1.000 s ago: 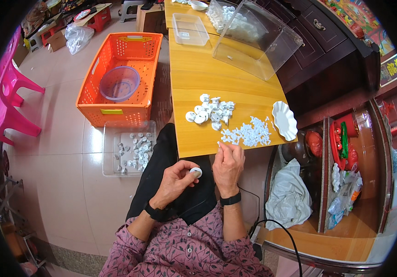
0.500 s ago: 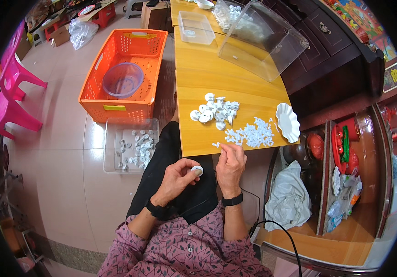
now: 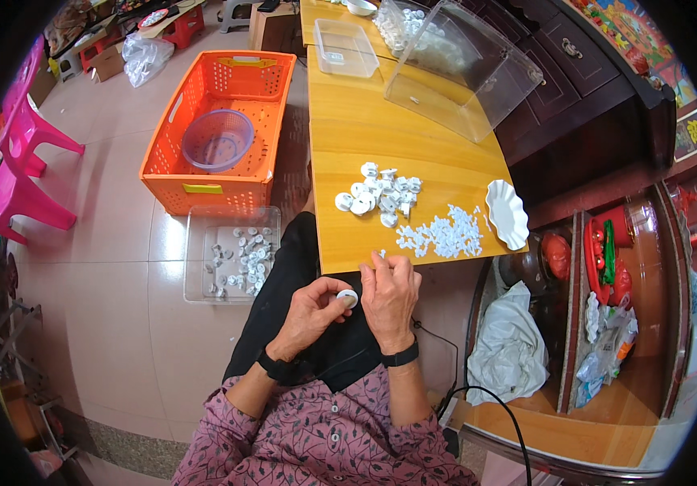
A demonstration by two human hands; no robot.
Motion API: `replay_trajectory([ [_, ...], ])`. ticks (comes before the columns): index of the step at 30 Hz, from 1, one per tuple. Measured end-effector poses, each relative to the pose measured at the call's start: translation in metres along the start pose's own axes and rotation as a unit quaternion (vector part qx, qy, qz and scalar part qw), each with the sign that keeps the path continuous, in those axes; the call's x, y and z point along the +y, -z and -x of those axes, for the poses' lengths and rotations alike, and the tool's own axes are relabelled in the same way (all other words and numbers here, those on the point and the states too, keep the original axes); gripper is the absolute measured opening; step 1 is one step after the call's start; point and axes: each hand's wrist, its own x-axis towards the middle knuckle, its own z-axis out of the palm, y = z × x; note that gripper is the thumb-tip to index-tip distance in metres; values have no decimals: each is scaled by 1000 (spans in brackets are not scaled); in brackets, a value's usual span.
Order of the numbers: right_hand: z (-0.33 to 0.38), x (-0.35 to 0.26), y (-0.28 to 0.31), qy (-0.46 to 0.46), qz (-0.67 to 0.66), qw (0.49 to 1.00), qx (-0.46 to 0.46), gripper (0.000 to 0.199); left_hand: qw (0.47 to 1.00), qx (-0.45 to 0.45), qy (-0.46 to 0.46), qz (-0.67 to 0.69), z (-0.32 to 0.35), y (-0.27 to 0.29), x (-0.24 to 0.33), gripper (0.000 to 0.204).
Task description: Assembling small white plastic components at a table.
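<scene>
Over my lap, left hand [image 3: 310,312] pinches a white cap [image 3: 348,298], right hand [image 3: 389,296] curled beside; bin [image 3: 231,251] partly filled, piles [image 3: 413,215] remain on table [image 3: 365,146].

Just ahead of the hands [image 3: 357,304], the near edge of the counter [image 3: 365,142] is crowded by a pile of round white caps [image 3: 377,193], a heap of small white pieces [image 3: 444,236] and a white scalloped dish [image 3: 507,214]. The middle of the counter is bare up to the clear plastic box [image 3: 458,69]. On the floor at the left, a clear tray [image 3: 231,253] and an orange basket [image 3: 219,130] stand in the way
</scene>
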Motion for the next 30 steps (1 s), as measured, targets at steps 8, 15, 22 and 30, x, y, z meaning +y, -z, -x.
replay_trajectory([
  [8,7,-2,2,16,-43,999,4,30,1000,-1,-8,7,0,1,-1,20],
  [15,7,11,-5,49,-28,998,33,18,1000,-4,-5,21,0,1,-3,19],
  [22,10,10,-10,-32,-149,986,70,12,1000,-1,-2,20,0,0,-2,19],
  [30,15,6,2,-286,-449,846,8,14,999,-10,17,47,-1,1,0,23],
])
